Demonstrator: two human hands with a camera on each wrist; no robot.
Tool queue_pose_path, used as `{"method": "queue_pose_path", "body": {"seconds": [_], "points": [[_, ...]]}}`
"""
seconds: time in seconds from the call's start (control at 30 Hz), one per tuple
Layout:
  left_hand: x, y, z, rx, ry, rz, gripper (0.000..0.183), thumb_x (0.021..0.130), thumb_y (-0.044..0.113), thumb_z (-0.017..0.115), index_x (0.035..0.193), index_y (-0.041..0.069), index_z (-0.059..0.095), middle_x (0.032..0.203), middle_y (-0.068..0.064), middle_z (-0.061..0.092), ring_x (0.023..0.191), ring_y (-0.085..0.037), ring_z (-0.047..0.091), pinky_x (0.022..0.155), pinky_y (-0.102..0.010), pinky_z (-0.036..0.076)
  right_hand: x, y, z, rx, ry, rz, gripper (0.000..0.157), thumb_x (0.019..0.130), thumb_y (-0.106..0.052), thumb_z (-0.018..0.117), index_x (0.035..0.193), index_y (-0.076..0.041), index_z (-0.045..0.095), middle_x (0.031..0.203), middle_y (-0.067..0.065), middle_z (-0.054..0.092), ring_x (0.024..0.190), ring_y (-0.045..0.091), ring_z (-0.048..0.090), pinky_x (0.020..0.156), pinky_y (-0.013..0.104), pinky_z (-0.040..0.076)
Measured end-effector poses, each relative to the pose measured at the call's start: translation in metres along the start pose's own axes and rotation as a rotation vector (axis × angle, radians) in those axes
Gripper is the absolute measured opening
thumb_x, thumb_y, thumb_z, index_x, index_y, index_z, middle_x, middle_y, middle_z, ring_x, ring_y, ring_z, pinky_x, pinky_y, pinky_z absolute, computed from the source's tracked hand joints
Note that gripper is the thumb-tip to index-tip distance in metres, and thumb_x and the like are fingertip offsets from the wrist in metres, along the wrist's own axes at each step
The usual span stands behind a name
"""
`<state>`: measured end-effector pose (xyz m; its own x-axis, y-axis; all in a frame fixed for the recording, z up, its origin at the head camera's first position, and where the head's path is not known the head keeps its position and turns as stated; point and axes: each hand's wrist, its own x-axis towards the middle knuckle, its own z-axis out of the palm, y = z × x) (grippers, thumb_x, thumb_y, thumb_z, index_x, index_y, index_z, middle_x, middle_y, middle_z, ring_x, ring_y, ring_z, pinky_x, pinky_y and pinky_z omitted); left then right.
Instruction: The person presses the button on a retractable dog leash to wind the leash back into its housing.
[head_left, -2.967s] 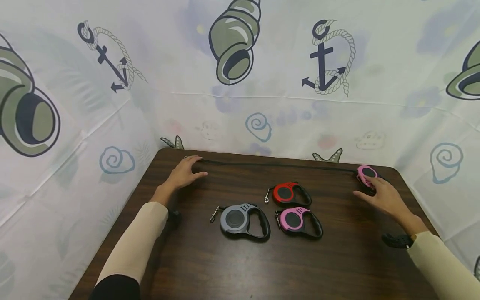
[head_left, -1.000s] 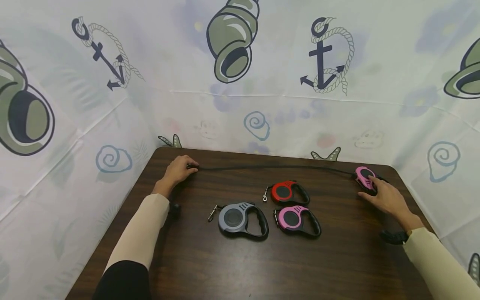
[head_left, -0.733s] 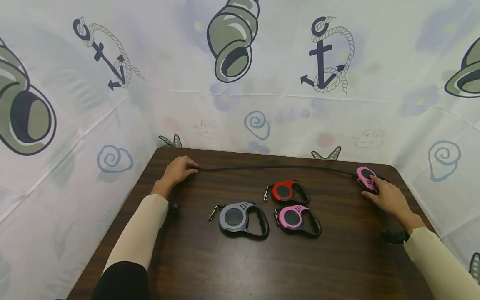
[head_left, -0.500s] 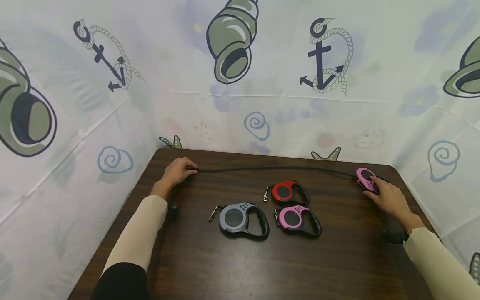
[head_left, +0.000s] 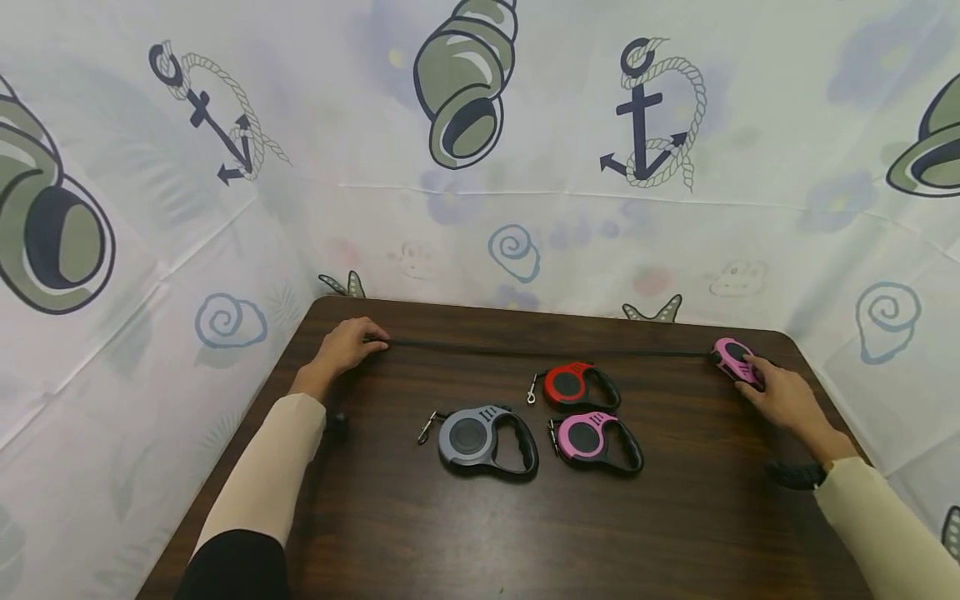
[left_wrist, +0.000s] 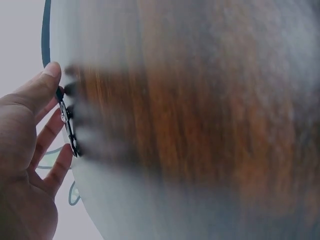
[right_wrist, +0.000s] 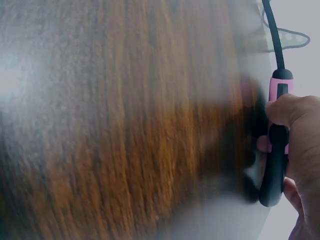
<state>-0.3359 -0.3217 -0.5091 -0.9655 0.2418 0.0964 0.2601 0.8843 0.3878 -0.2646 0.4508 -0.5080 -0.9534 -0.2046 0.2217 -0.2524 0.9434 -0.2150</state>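
At the table's far left, my left hand [head_left: 341, 348] pinches the clip end of a black leash strap [head_left: 510, 352] between thumb and fingers. The metal clip [left_wrist: 65, 115] lies along the fingers in the left wrist view. The strap runs nearly straight across the back of the table to a pink and black retractable dog leash [head_left: 733, 358] at the far right. My right hand [head_left: 783, 400] grips that leash's case, thumb on the near side. In the right wrist view its black handle [right_wrist: 272, 180] points down past the hand, and the case stands on edge.
On the brown wooden table [head_left: 420, 533] lie a grey retractable leash [head_left: 468, 437], a red one [head_left: 567, 383] and a second pink one [head_left: 585, 437], in front of the strap. Patterned white cloth [head_left: 360, 108] walls the table's back and sides.
The left hand has gone from spread fingers to pinching the clip, and has shifted slightly left and nearer. The strap, bowed before, is now straighter. The right hand has tilted the pink leash.
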Motion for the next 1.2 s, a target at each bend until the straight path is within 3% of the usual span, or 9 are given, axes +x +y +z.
{"method": "queue_pose_path", "body": {"seconds": [0.1,0.3,0.43,0.67,0.83,1.03,1.2], "points": [[0.0,0.0,-0.003,-0.01,0.003,0.004,0.021,0.099,0.022,0.077,0.116,0.01,0.081,0.123,-0.014,0.073,0.121,-0.042,0.065,0.099,-0.064,0.051,-0.001,0.0,-0.004,-0.002,-0.008,0.006,0.056,0.096,-0.016,0.076,0.136,0.016,0.053,0.082,0.024,0.063,0.069,0.032,0.052,0.061,0.045,0.041],[0.0,-0.005,-0.005,-0.019,0.011,0.014,0.021,0.099,0.023,0.077,0.115,0.01,0.081,0.123,-0.016,0.076,0.12,-0.041,0.067,0.097,-0.065,0.051,-0.002,0.002,-0.005,0.031,-0.003,0.001,0.053,0.099,-0.014,0.073,0.137,0.016,0.053,0.1,0.038,0.066,0.076,0.038,0.058,0.068,0.056,0.047],[-0.001,-0.006,-0.008,-0.021,0.03,0.022,0.02,0.099,0.022,0.077,0.114,0.01,0.081,0.121,-0.016,0.076,0.119,-0.041,0.067,0.097,-0.065,0.051,-0.003,0.003,-0.005,0.101,0.049,-0.027,0.048,0.102,-0.013,0.07,0.138,0.015,0.054,0.095,0.033,0.065,0.071,0.03,0.051,0.063,0.045,0.041],[-0.007,-0.001,-0.016,-0.073,0.048,0.033,0.02,0.1,0.018,0.075,0.115,0.006,0.08,0.118,-0.017,0.077,0.115,-0.041,0.068,0.098,-0.064,0.05,-0.003,0.002,-0.014,0.171,0.092,-0.001,0.047,0.104,-0.023,0.071,0.136,0.009,0.059,0.074,0.011,0.056,0.055,0.013,0.041,0.048,0.029,0.033],[-0.01,0.001,-0.021,-0.076,0.078,0.066,0.018,0.1,0.017,0.076,0.113,0.005,0.08,0.115,-0.016,0.077,0.111,-0.039,0.07,0.095,-0.061,0.053,-0.003,0.003,-0.016,0.203,0.12,0.045,0.048,0.101,-0.026,0.075,0.132,0.009,0.063,0.085,0.018,0.063,0.064,0.014,0.046,0.052,0.027,0.037],[-0.013,0.002,-0.026,-0.08,0.095,0.095,0.017,0.099,0.015,0.076,0.112,0.005,0.08,0.112,-0.015,0.078,0.108,-0.038,0.071,0.092,-0.06,0.053,-0.004,0.003,-0.018,0.223,0.175,0.08,0.043,0.096,-0.025,0.081,0.121,0.008,0.07,0.084,0.019,0.064,0.064,0.01,0.045,0.052,0.027,0.036],[-0.016,0.0,-0.027,-0.089,0.101,0.104,0.016,0.098,0.013,0.077,0.111,0.004,0.08,0.111,-0.016,0.078,0.109,-0.04,0.071,0.095,-0.062,0.053,-0.005,-0.002,-0.029,0.293,0.15,0.139,0.043,0.096,-0.029,0.081,0.116,0.008,0.071,0.092,0.024,0.068,0.067,0.009,0.048,0.053,0.023,0.04]]}}
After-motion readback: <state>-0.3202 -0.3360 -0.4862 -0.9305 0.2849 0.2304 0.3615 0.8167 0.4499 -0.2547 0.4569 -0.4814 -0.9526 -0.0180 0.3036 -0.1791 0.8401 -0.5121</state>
